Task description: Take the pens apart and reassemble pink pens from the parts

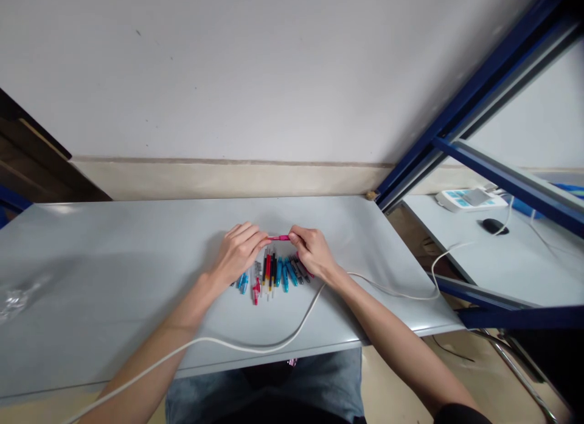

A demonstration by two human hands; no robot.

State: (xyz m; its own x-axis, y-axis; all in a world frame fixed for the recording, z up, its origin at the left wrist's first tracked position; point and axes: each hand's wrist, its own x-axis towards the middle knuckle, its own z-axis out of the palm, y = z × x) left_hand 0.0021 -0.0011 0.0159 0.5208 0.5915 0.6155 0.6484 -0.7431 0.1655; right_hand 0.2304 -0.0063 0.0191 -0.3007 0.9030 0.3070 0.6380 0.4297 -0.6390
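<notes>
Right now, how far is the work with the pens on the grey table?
Done: nothing is clearly finished, and no separate set of completed pens shows. In hand: the left hand and the right hand hold one pink pen level between their fingertips, above the pile. Left: a row of blue, red and black pens and pen parts lies on the table under the hands, a white cable in front.
</notes>
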